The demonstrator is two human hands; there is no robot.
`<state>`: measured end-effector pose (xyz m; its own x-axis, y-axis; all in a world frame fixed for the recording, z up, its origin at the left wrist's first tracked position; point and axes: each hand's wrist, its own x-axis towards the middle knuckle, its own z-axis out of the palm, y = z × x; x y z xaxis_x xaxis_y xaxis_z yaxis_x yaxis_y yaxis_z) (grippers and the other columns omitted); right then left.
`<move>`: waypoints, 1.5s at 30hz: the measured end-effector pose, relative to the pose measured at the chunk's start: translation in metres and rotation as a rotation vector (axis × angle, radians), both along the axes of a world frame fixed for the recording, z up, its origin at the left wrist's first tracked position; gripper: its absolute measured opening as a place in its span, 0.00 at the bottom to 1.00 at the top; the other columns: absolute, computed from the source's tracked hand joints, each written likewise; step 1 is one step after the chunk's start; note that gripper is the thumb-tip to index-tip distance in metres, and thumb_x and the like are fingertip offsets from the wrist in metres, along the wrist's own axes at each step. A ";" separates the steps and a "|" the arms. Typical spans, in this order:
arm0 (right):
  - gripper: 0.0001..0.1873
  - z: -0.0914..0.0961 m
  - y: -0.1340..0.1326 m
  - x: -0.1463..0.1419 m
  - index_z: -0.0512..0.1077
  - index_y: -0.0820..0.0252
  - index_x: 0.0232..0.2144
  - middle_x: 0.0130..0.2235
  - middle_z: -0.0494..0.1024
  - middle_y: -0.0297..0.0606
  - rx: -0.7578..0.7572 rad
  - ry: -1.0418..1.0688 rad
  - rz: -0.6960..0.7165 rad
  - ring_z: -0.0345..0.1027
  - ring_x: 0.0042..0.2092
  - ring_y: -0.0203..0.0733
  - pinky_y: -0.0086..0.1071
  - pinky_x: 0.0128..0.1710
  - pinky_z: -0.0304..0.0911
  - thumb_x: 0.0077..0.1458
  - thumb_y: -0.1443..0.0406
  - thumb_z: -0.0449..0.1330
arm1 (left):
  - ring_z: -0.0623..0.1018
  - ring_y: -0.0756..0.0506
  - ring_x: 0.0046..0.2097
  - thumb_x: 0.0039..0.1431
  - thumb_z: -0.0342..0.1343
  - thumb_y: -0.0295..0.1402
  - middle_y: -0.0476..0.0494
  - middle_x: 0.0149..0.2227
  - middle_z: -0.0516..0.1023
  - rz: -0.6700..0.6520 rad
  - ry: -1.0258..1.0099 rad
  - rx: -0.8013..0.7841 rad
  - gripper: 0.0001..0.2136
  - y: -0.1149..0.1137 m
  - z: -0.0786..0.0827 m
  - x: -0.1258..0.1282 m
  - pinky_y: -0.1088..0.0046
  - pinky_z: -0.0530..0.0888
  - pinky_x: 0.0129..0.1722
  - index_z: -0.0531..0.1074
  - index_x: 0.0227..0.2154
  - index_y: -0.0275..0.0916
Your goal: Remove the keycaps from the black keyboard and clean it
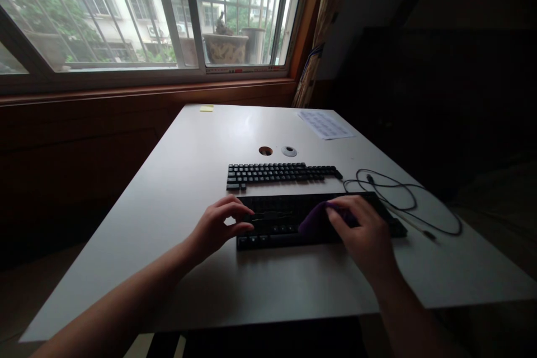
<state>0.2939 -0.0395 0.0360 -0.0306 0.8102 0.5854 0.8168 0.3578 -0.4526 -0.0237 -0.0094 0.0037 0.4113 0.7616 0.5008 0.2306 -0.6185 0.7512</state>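
Observation:
A black keyboard (268, 241) lies on the white desk. Keycaps show along its front rows, while its upper part looks dark and bare. My left hand (222, 221) is at the keyboard's left end, thumb and index finger curved with a gap between their tips. Just right of those fingertips is a small dark tool (271, 216) with thin wires; whether the fingers touch it is unclear. My right hand (364, 229) pinches a purple cloth (314, 222) over the right half of the keyboard, hiding the keys beneath.
Behind the keyboard, loose black keycaps (272, 172) stand in rows. A looped black cable (413, 201) lies to the right. Farther back are a cable hole (265, 151), a grey round cover (289, 151), printed sheets (326, 125) and a yellow sticky note (207, 108).

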 end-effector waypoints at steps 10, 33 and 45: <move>0.07 0.002 0.008 -0.071 0.72 0.54 0.38 0.33 0.75 0.32 -0.191 0.192 0.271 0.70 0.34 0.38 0.32 0.35 0.67 0.55 0.66 0.64 | 0.77 0.49 0.29 0.52 0.68 0.35 0.45 0.29 0.79 0.095 0.039 -0.135 0.13 -0.002 -0.008 0.002 0.76 0.74 0.29 0.74 0.37 0.35; 0.10 -0.025 0.033 -0.098 0.77 0.57 0.43 0.39 0.74 0.38 -0.120 0.250 0.752 0.70 0.40 0.38 0.32 0.38 0.69 0.59 0.71 0.61 | 0.79 0.50 0.29 0.51 0.68 0.30 0.47 0.30 0.81 0.126 0.132 -0.214 0.10 -0.005 -0.008 0.004 0.78 0.75 0.30 0.76 0.36 0.36; 0.07 -0.025 0.030 -0.096 0.75 0.56 0.38 0.37 0.74 0.36 -0.091 0.294 0.621 0.71 0.40 0.39 0.34 0.40 0.69 0.56 0.71 0.63 | 0.83 0.46 0.36 0.60 0.61 0.31 0.40 0.37 0.83 -0.029 -0.006 -0.308 0.10 -0.004 -0.006 0.002 0.73 0.80 0.38 0.76 0.43 0.35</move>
